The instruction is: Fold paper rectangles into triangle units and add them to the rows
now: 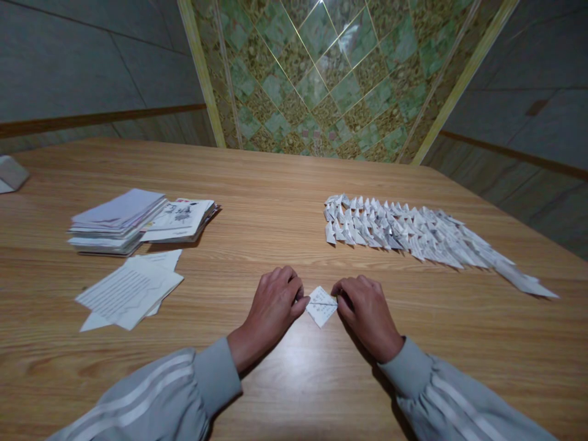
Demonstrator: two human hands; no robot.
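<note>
A small diamond of folded paper, printed with text and with a line across its middle, is between my hands just above or on the table. My left hand pinches its left corner between thumb and fingers. At the right corner my right hand has its fingers closed in a pinch too. Beyond the hands, to the right, stand rows of folded paper pieces with pointed tips, tucked close together. Several loose printed sheets lie to the left of my left hand.
A thick stack of papers sits at the left, with a smaller stack of printed cards or booklets against it. A white object is at the far left edge. The wooden table ends before a tiled wall panel.
</note>
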